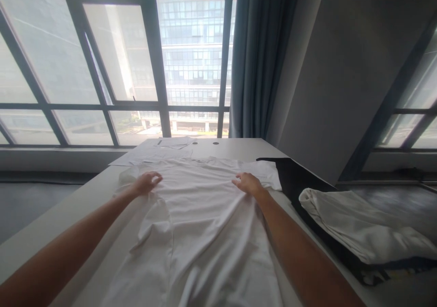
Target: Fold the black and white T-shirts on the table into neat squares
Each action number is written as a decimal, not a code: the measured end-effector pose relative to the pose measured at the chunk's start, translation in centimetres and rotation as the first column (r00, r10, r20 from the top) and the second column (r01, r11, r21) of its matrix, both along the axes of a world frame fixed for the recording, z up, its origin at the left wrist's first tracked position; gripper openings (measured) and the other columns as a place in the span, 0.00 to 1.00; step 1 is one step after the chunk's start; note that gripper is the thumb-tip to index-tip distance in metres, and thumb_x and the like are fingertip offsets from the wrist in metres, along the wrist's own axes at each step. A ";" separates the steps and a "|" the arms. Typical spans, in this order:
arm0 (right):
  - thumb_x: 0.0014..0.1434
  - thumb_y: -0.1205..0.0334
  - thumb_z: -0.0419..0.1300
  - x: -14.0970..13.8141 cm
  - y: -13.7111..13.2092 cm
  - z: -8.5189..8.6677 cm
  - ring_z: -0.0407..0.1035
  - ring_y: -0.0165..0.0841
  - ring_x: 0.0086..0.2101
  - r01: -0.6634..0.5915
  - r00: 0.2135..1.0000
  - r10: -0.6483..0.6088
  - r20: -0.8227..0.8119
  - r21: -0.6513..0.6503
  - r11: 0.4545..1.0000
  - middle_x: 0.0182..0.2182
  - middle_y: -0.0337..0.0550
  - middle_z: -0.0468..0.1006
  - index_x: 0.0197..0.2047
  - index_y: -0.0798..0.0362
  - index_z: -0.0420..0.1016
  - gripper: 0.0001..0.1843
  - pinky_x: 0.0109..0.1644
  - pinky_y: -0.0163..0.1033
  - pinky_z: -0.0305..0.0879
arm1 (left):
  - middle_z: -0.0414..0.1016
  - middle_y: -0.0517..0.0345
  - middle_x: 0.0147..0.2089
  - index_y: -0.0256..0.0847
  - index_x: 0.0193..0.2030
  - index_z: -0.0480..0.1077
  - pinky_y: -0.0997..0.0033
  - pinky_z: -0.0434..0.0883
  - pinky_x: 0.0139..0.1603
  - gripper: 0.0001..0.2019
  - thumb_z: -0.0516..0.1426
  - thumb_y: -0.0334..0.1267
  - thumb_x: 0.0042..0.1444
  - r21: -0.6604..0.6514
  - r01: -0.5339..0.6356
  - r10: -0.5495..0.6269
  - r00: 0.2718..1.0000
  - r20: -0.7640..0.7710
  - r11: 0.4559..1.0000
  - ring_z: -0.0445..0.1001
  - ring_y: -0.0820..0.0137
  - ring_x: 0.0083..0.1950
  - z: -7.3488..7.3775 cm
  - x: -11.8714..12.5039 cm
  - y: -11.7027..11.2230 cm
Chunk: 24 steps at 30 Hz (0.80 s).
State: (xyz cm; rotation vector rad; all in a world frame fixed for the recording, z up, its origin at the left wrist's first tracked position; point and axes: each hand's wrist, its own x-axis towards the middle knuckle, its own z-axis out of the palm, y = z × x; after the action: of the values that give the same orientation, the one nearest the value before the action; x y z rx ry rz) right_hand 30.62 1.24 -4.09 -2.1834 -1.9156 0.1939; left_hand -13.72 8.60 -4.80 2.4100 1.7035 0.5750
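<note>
Under the big window (68, 61), a pale worktop (64, 209) carries a white shirt (201, 216) spread flat, the left hand (147, 182) with its grip curled shut on one shoulder, the right hand (248, 182) with its grip loosely open on the other, and a blue curtain (259, 56) and heaped clothes (358, 225) further right.

White short-sleeved cotton T-shirt (205, 216) lies spread front-down on the long white surface (239, 150), collar towards the window. Left hand (146, 182) rests on the shirt near its left shoulder, fingers (157, 176) curled onto the cloth. Right hand (247, 182) rests palm-down near the opposite shoulder. Whether either hand pinches the fabric cannot be determined. Black cloth (293, 179) lies at the surface's right edge, touching the shirt's sleeve, with a crumpled white garment (358, 225) on top. Loose white paper sheets (160, 151) lie beyond the collar. Blue-grey curtain (262, 56) hangs behind.
</note>
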 end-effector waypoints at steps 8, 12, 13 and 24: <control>0.51 0.37 0.66 -2.9 -4.8 -1.6 0.52 0.48 0.67 -0.355 0.935 0.342 -0.095 -0.199 0.914 0.69 0.55 0.59 0.68 0.55 0.65 0.48 0.69 0.45 0.50 | 0.82 0.49 0.44 0.42 0.34 0.80 0.66 0.70 0.50 0.28 0.50 0.63 0.57 -0.080 0.298 -0.300 0.954 -0.014 0.951 0.77 0.59 0.46 -0.6 1.9 -4.8; 0.59 0.33 0.57 -1.4 -6.9 -3.0 0.39 0.46 0.71 -0.304 0.953 0.301 -0.040 -0.172 0.937 0.73 0.53 0.46 0.73 0.53 0.55 0.48 0.72 0.53 0.38 | 0.82 0.48 0.40 0.41 0.29 0.77 0.65 0.70 0.50 0.31 0.44 0.64 0.59 -0.122 0.183 -0.185 0.983 0.001 0.975 0.77 0.59 0.42 -0.7 -1.3 -6.9; 0.62 0.34 0.53 -1.2 -7.4 -3.2 0.38 0.46 0.71 -0.259 0.965 0.261 -0.004 -0.152 0.954 0.73 0.55 0.45 0.73 0.55 0.53 0.46 0.72 0.54 0.36 | 0.82 0.48 0.39 0.42 0.28 0.76 0.65 0.69 0.51 0.32 0.42 0.64 0.60 -0.127 0.152 -0.153 0.988 -0.002 0.980 0.77 0.60 0.41 -0.9 -2.3 -7.4; 0.62 0.46 0.59 -4.6 -16.4 -3.2 0.59 0.43 0.62 -0.254 0.964 0.243 0.105 0.099 0.962 0.65 0.55 0.65 0.65 0.54 0.66 0.33 0.65 0.44 0.54 | 0.80 0.49 0.50 0.42 0.49 0.78 0.63 0.69 0.56 0.22 0.53 0.55 0.62 0.022 0.391 -0.392 0.919 0.053 0.920 0.76 0.60 0.51 -0.8 -0.5 -16.1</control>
State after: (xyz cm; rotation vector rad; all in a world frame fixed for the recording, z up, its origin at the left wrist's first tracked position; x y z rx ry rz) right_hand 26.02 -15.14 -7.25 -1.9079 -2.1934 0.0262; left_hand -14.26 -7.54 -5.57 2.6109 1.1454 0.5823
